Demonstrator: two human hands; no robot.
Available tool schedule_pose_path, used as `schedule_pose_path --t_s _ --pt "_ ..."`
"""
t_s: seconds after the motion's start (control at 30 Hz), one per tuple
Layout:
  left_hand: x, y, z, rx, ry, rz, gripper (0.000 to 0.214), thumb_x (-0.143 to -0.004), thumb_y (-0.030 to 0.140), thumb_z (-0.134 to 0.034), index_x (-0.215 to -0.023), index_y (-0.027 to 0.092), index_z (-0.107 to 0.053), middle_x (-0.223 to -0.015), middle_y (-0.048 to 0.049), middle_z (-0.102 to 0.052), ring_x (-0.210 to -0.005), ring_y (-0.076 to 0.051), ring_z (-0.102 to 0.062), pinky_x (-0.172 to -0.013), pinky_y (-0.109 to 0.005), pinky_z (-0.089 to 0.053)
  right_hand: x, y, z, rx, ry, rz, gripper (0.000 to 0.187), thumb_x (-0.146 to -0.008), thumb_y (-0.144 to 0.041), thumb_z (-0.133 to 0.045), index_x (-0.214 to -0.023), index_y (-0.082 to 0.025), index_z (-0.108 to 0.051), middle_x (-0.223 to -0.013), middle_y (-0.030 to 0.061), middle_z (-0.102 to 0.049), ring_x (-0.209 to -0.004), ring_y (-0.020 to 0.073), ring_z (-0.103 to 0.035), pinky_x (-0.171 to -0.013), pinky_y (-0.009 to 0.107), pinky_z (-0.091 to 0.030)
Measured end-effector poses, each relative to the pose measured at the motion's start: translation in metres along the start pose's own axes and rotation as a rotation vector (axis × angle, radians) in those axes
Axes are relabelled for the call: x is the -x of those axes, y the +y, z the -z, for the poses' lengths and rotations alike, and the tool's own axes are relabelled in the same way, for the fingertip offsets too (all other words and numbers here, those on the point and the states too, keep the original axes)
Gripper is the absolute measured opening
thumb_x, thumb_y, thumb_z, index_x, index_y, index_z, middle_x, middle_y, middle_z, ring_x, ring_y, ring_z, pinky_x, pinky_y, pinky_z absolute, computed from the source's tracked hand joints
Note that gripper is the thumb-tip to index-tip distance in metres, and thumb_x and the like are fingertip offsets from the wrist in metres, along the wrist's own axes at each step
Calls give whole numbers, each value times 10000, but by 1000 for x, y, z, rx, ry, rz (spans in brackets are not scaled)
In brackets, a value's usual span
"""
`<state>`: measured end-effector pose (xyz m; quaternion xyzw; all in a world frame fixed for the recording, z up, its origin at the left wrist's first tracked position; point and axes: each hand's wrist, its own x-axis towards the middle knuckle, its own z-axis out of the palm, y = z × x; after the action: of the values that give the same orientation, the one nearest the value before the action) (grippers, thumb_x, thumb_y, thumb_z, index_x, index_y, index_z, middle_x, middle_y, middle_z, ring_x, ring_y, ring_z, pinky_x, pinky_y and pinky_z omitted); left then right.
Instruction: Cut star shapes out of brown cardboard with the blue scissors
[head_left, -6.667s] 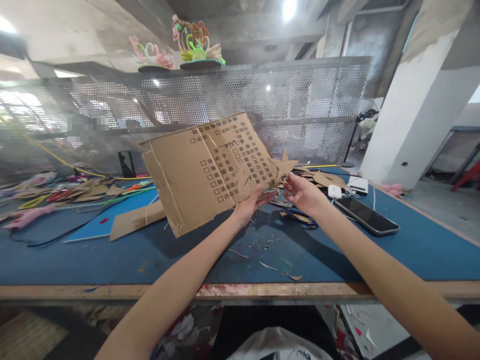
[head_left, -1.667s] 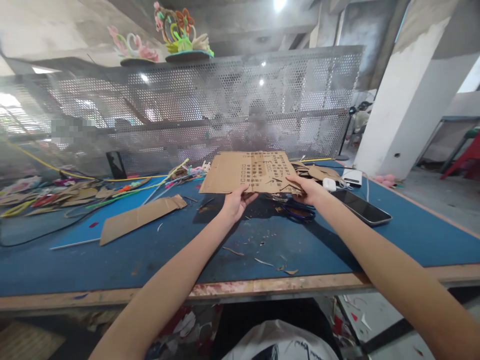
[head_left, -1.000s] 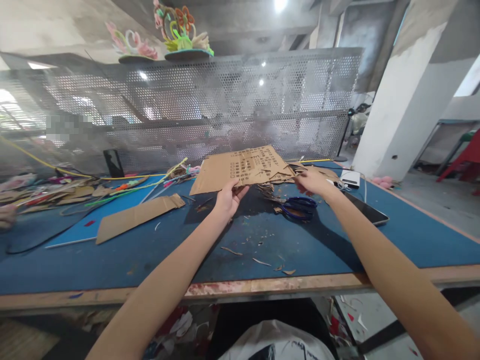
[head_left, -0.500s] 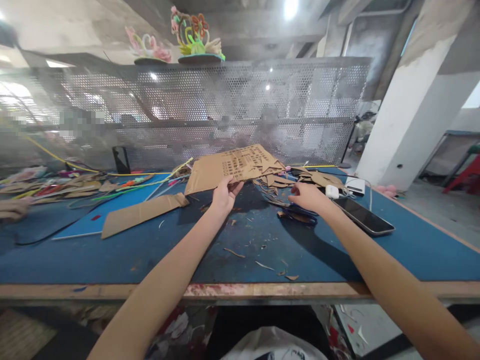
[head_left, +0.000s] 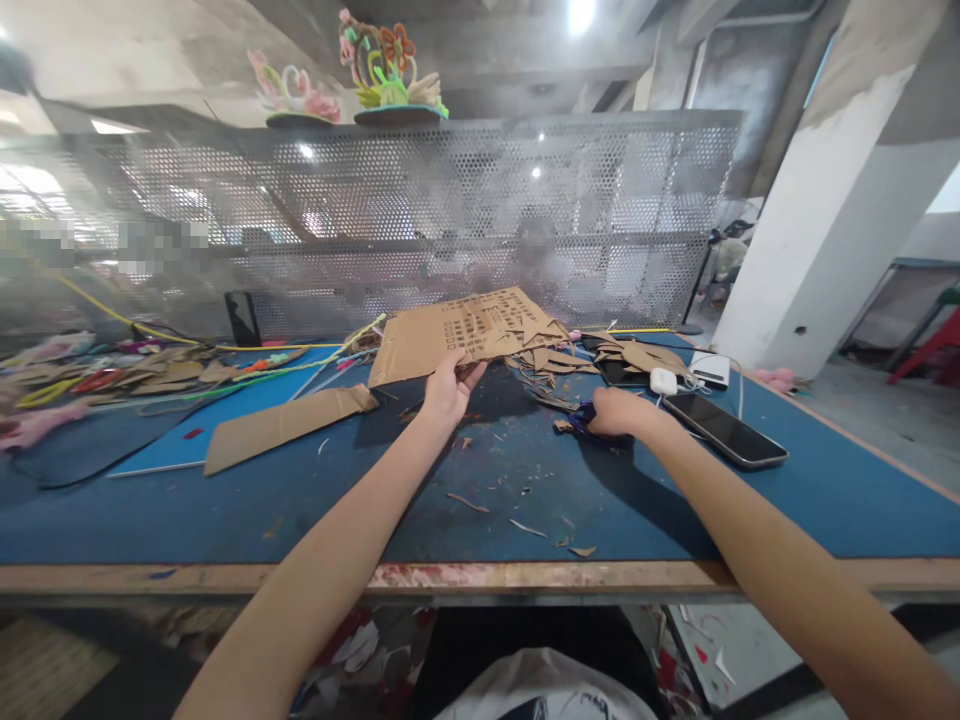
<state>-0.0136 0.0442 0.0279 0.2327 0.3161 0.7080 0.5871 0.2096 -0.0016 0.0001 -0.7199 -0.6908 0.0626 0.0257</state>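
Observation:
My left hand (head_left: pixel 450 392) pinches the near edge of a brown cardboard sheet (head_left: pixel 420 345). Printed characters and small boxes cover part of this sheet, and its right side is cut ragged. It is raised off the blue tabletop at the near edge, with a shadow under it. To the right, my right hand (head_left: pixel 613 412) is closed on the dark blue handles of a pair of scissors (head_left: pixel 581 420), low over the table. The fingers partly hide the handles. Cut cardboard scraps (head_left: pixel 559 362) lie just beyond the scissors.
A cardboard strip (head_left: pixel 289 428) lies at left, beside a blue board (head_left: pixel 176 450). On the right are a phone (head_left: pixel 724 430), a white earphone case (head_left: pixel 663 381) and a white box with a cable (head_left: pixel 709 370). A perforated metal screen (head_left: pixel 480 220) stands behind, with fuzzy flower ornaments (head_left: pixel 394 85) on top.
My right hand has lowered onto the scissors and closed on their handles. The left hand and the sheet have stayed put. A blurred brownish shape at the far left edge is gone, and something pink shows there.

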Motion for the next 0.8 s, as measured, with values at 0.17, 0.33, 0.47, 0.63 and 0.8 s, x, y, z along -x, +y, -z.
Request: schedule_pose_path --t_s 0.17,0.33,0.47,0.63,0.8 --pt "-2 -1 0 6 -18 0 146 -787 18 -538 -773 147 -604 -657 -3 -635 -609 -98 -623 -607 -207 -584 -5 6 3 9 36 -74 344 -761 -290 -619 -1023 -78 -688 -1036 249 -691 -967 329 -674 -740 327 -499" --pt "-5 3 0 39 -9 -25 143 -790 19 -537 -743 145 -584 -681 -2 -639 -615 -93 -621 -633 -216 -590 -6 18 18 -19 94 -9 438 -826 -480 -544 -997 -99 -679 -1048 212 -696 -991 331 -654 -808 341 -484" --pt "-8 8 1 74 7 -45 147 -794 19 -533 -747 143 -596 -712 -7 -643 -653 -93 -623 -706 -241 -594 2 22 27 -290 -14 148 504 -754 -632 -579 -947 -173 -659 -1002 129 -705 -916 304 -645 -803 352 -495" --pt "-11 9 2 75 40 -37 157 -804 18 -525 -715 135 -580 -689 -6 -632 -635 -91 -618 -718 -257 -597 16 15 27 -694 -202 305 477 -771 -697 -517 -863 -236 -596 -749 29 -635 -567 159 -509 -511 279 -464" --pt "-4 0 0 58 25 -36 151 -797 21 -538 -728 140 -600 -672 3 -628 -661 -93 -624 -782 -284 -592 24 -2 18 -1059 -415 243 597 -752 -796 -415 -649 -209 -461 -558 -29 -438 -436 86 -357 -364 216 -352"
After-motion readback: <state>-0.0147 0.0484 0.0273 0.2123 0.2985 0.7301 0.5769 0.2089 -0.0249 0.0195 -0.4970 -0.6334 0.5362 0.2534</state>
